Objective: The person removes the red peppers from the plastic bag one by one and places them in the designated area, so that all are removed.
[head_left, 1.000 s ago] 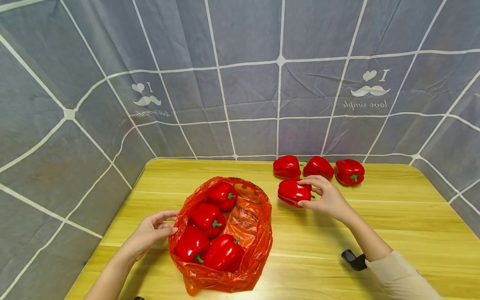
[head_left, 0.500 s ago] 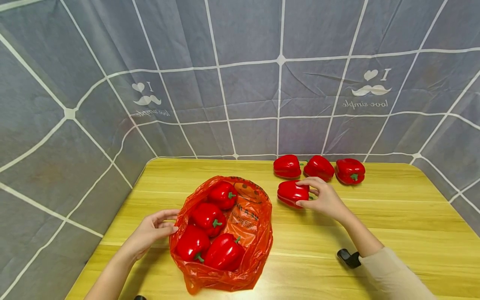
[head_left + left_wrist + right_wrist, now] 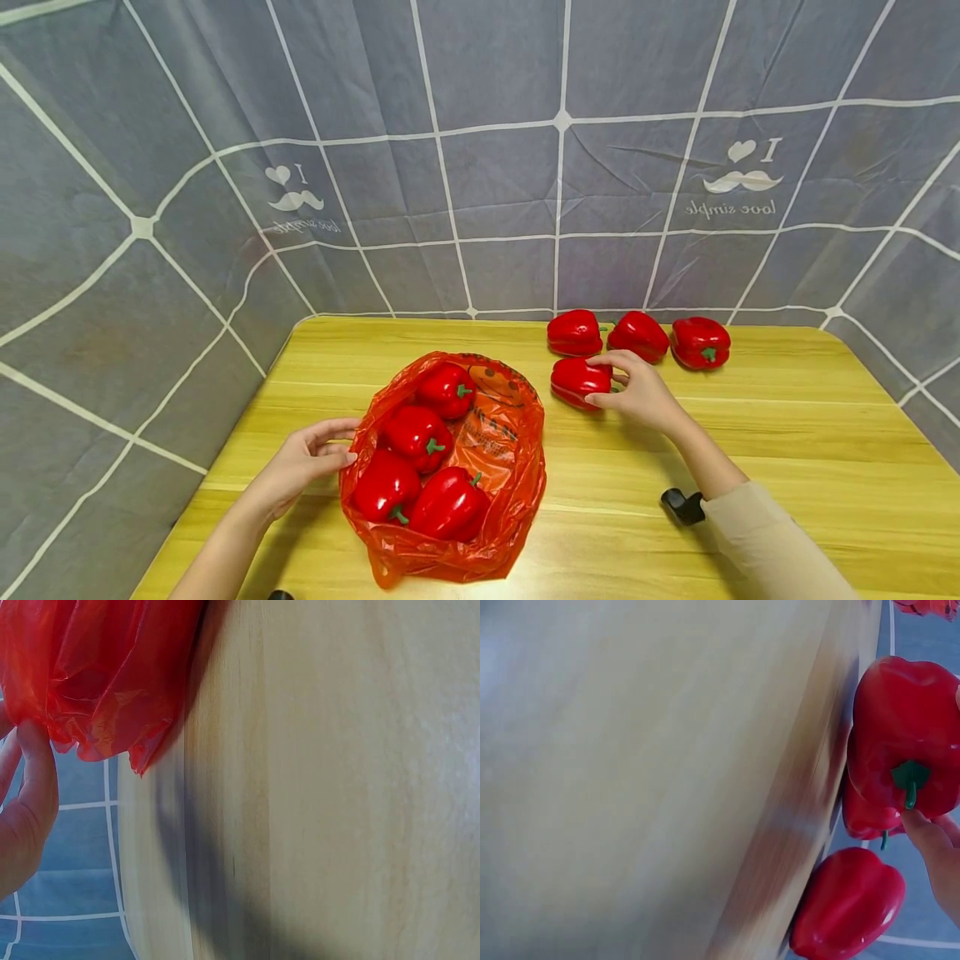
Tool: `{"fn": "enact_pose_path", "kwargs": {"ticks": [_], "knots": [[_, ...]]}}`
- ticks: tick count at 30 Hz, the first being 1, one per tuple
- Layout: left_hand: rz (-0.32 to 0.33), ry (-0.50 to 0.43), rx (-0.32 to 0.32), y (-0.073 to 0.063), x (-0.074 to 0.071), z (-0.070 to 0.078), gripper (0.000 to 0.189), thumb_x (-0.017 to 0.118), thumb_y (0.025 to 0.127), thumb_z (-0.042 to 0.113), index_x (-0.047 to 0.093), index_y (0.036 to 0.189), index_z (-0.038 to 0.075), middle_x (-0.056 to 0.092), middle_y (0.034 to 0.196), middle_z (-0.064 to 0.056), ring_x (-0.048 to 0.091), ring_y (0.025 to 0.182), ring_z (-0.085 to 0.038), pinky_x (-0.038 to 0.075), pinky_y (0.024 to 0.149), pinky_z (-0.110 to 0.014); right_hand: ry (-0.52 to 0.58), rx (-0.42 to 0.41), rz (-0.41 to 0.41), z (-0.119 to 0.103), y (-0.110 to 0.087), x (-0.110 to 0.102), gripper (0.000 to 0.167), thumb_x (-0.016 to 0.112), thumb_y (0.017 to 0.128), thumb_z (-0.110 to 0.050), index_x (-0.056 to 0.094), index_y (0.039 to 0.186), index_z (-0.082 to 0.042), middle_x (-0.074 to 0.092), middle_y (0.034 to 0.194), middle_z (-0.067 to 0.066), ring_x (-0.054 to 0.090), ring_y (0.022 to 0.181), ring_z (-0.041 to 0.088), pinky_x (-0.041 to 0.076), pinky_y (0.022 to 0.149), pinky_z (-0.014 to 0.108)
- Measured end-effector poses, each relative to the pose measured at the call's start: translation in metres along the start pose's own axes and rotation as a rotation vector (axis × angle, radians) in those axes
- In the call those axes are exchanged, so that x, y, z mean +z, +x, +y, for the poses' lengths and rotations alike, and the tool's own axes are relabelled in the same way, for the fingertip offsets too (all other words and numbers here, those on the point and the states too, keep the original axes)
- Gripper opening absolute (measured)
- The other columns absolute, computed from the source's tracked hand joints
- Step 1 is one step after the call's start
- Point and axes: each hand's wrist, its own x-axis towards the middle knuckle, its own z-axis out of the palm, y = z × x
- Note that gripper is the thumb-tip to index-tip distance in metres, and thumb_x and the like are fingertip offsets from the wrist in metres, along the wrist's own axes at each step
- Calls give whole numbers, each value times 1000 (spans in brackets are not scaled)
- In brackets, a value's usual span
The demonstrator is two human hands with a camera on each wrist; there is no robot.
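My right hand point(image 3: 637, 393) grips a red bell pepper point(image 3: 577, 382) between thumb and fingers, right of the bag. In the right wrist view this held bell pepper point(image 3: 907, 727) shows its green stem towards the camera, with the thumb right beside the stem. On the left, my left hand point(image 3: 303, 462) pinches the side of a red plastic bag point(image 3: 528, 483). The thumb point(image 3: 36, 750) lies against the bag's edge in the left wrist view. Inside the wide-mouthed bag lie several red bell peppers point(image 3: 450, 504), gathered towards its left and front.
Behind the right hand, three more bell peppers point(image 3: 637, 337) stand in a row near the back edge of the wooden table point(image 3: 585, 533). A grey cloth with white lines point(image 3: 502, 192) hangs behind. A black object point(image 3: 681, 506) sits at the right wrist.
My right hand has shifted a little to the left with the bell pepper in it, towards the bag. The left hand and the bag have stayed almost where they were.
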Motion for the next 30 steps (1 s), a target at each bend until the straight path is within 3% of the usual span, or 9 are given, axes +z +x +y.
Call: {"fn": "enact_pose_path", "kwargs": {"ticks": [19,30], "knots": [[1,4,2,0,0,-2,44,59,87,-2,45,127,-13,60,106,1,62,89,-10,52,73,-24,-10,18,1,6,12,-2,49,79,73,-10,60,117,0,42,132,26,40,121,41,42,92,52],[6,-1,-4,0,0,-2,45,60,86,-3,44,127,-14,60,106,1,62,89,-10,52,75,-24,-31,-18,10,7,15,0,49,79,72,-9,61,117,0,42,129,26,43,118,42,43,91,52]]}}
